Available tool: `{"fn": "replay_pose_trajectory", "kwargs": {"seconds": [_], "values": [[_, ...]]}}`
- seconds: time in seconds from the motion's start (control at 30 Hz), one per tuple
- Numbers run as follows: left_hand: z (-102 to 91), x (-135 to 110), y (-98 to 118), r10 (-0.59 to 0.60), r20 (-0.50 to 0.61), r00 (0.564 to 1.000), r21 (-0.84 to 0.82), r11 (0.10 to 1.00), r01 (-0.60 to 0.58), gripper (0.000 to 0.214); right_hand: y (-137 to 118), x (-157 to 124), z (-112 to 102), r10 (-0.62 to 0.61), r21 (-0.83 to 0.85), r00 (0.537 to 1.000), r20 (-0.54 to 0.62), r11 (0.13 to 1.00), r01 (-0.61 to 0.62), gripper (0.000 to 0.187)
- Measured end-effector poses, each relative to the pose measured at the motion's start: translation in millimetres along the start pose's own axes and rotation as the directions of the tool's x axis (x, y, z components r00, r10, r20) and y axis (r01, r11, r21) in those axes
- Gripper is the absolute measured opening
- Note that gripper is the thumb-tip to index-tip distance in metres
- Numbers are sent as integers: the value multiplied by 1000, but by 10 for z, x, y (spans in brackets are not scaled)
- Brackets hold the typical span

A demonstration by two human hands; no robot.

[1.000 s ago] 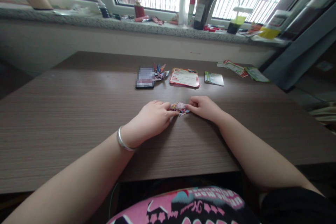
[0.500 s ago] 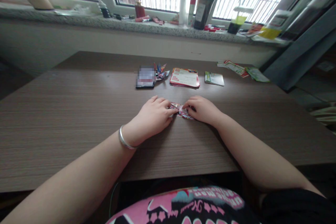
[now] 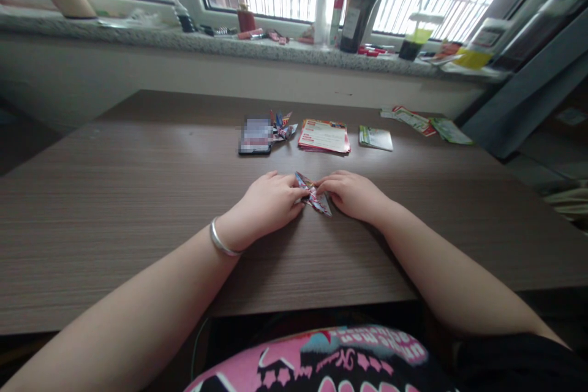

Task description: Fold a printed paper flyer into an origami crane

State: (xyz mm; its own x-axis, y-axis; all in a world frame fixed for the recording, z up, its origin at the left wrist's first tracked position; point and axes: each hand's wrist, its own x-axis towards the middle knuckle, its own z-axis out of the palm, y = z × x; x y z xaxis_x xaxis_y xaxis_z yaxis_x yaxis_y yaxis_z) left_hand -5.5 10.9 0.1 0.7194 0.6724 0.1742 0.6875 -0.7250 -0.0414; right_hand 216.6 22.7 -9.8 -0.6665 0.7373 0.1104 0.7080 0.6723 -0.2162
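A small folded piece of printed paper (image 3: pixel 320 203) lies on the brown table between my two hands, its pointed corners sticking out at top and bottom. My left hand (image 3: pixel 274 199) pinches its left side, thumb on top, with a silver bangle on the wrist. From the right, my right hand (image 3: pixel 351 193) has its fingertips closed on the paper's upper right part. Beyond the hands lies a stack of printed sheets (image 3: pixel 324 136). Left of the stack are folded paper pieces (image 3: pixel 285 130) beside a phone-like device (image 3: pixel 255 136) with a blurred screen.
To the right of the stack lies a small green-and-white packet of paper (image 3: pixel 375 138). Printed strips (image 3: pixel 413 120) and a green sheet (image 3: pixel 451 131) lie at the table's far right. A granite windowsill (image 3: pixel 285 54) behind holds a dark lidded cup (image 3: pixel 356 18) and several bottles.
The folded paper has turned between my hands, from lying flat sideways to slanting, with its points now up and down. My hands have shifted only slightly.
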Motion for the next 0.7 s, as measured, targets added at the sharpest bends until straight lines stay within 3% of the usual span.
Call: {"fn": "replay_pose_trajectory", "kwargs": {"seconds": [0.23, 0.47, 0.7], "values": [[47, 21, -34, -11, 32, 999, -85, 996, 14, 32, -78, -14, -26, -37, -178, 999, 7, 983, 37, 30], [88, 57, -88, 23, 44, 999, -177, 984, -15, 35, -53, -8, 44, -75, -162, 996, -42, 984, 68, 26], [140, 67, -131, 32, 15, 999, -189, 981, -28, 41, -73, -12, -11, 30, -223, 999, -30, 974, -36, 25]]}}
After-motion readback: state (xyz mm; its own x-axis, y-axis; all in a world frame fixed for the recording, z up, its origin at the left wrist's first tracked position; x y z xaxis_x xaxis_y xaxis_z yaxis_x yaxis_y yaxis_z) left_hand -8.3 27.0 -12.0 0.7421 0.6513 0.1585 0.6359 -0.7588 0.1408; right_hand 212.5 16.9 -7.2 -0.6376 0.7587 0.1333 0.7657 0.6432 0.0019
